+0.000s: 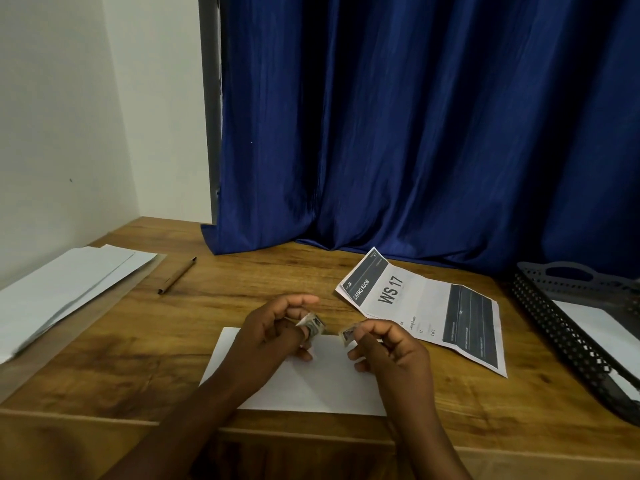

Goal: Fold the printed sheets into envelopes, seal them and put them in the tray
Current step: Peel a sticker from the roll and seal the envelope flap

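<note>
A blue curtain (433, 126) hangs behind the wooden worktop (145, 341) where I am working, hands low in the head view. At the right edge sits the black perforated tray (554, 327), a white sheet or envelope already lying in it; at the left, a loose stack of white envelopes (65, 292) with a brown pen (176, 275) just beside it. A printed sheet (426, 306), creased and headed "WS 17", lies face up between the tray and my hands. Directly before me a white envelope (311, 382) lies flat near the front edge. Above it my left hand (277, 334) pinches a small roll of what look like stamps or stickers (313, 325), fingers curled round it, and my right hand (384, 348) pinches the free end of the strip (347, 335); I cannot tell whether a piece is yet torn off. I judge the step to be tearing one off to seal or stamp the envelope. To do it well I should hold the roll steady, pull along the perforation rather than across it, keep the sticky face off my fingertips, and press the piece squarely onto the envelope.
</note>
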Available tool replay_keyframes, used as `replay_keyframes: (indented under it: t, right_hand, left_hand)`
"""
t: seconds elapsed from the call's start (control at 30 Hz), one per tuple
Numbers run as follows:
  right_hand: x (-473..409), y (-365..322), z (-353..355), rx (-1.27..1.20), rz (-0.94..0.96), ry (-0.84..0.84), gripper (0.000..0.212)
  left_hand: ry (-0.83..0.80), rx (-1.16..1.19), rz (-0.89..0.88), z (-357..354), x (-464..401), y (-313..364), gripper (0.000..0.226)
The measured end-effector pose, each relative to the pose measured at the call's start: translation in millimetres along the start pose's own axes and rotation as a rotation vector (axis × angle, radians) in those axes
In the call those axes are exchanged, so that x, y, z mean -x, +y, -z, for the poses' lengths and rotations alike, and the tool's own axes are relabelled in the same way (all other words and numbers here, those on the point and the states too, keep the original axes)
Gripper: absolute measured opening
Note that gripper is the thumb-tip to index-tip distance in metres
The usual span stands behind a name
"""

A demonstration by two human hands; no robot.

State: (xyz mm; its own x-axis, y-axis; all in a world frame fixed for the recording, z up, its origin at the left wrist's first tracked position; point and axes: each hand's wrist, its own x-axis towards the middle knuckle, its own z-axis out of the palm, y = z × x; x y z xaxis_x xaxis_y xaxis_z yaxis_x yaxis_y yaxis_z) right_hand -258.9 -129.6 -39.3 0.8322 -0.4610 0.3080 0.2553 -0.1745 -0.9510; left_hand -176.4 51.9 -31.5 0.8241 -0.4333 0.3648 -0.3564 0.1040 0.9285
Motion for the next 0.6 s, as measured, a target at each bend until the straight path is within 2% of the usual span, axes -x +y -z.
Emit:
replay_keyframes:
  t: [0.13, 0.27, 0.47, 0.6]
  right_hand:
    - [1, -1, 0, 0.036, -0.026, 0.0, 0.015]
    - [1, -2, 1, 0.042, -0.042, 0.006, 0.017]
    - [-1, -1, 0, 0.034, -0.042, -0.013, 0.017]
    - [-1, 2, 0, 0.041, -0.045, -0.025, 0.016]
  left_hand:
    - [0.059, -0.005, 0.029, 4, -2, 5, 0.025]
    - [0.107, -0.03, 0.063, 17, -11, 11, 0.039]
    - [0.249, -0.257, 0.05, 61, -22, 8, 0.036]
    - [0.326, -0.603, 0.028, 99, -31, 1, 0.042]
